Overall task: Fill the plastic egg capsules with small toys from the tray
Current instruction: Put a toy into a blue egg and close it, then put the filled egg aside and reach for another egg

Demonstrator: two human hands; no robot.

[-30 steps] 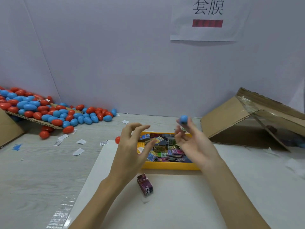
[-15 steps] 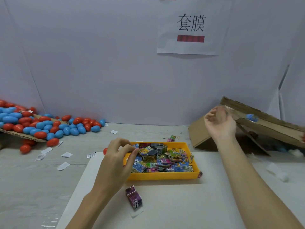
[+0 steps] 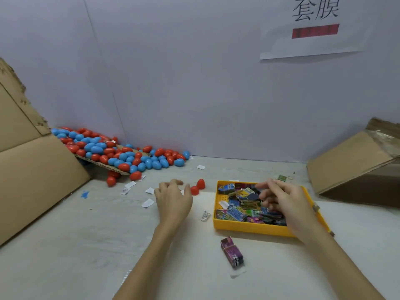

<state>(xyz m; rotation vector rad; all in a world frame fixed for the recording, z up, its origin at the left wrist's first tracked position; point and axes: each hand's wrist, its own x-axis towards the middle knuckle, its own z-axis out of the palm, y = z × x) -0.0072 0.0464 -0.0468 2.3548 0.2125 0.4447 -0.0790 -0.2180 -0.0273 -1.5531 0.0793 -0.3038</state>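
Left hand (image 3: pixel 173 200) fingers loosely spread, empty; red capsule halves (image 3: pixel 197 187) lie just right of fingertips. Right hand (image 3: pixel 283 202) curled over tray (image 3: pixel 249 227); grip unclear.

The egg capsules (image 3: pixel 121 152) are glossy, smooth plastic. The yellow tray (image 3: pixel 249 228) looks matt plastic; the boxes (image 3: pixel 32 169) are rough cardboard.

- Tray (image 3: pixel 249 228): bright yellow.
- Toys (image 3: pixel 242 204) in it: mixed blue, green, purple and black printed packets.
- Packet (image 3: pixel 232 252) before the tray: purple with pink and white print.
- Eggs (image 3: pixel 121 152): a heap of plain red and plain blue.
- Two half shells (image 3: pixel 197 187): red.
- Boxes (image 3: pixel 32 165): brown cardboard.
- Sign (image 3: pixel 313 27): white, black characters, red bar.
- Scraps (image 3: pixel 148 202): white.
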